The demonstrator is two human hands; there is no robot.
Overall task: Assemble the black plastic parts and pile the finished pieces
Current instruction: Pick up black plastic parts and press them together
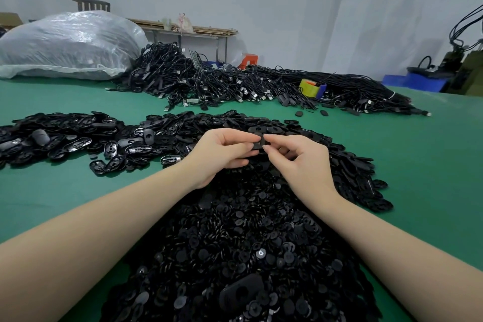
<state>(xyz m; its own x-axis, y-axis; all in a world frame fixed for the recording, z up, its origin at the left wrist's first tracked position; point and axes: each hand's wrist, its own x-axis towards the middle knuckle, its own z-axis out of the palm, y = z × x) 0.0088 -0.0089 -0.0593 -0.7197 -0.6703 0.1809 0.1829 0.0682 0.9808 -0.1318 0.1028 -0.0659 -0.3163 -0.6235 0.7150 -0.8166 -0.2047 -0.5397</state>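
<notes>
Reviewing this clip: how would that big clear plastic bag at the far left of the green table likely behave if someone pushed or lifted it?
The big clear plastic bag would probably deform rather than slide stiffly, since its film looks thin and crinkled. It bulges full and slumps on the green table, so it is likely heavy and awkward to lift. Its glossy film may be slippery to hold.

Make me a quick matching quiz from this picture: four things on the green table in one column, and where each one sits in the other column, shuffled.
Things:
1. clear plastic bag
2. yellow tape roll
3. pile of small round black parts
4. black part being assembled

Places:
A. nearest the camera, between the forearms
B. pinched between left hand and right hand
C. far left of the table
D. on the cable heap, far right

Pairs: 1-C, 2-D, 3-A, 4-B
</notes>
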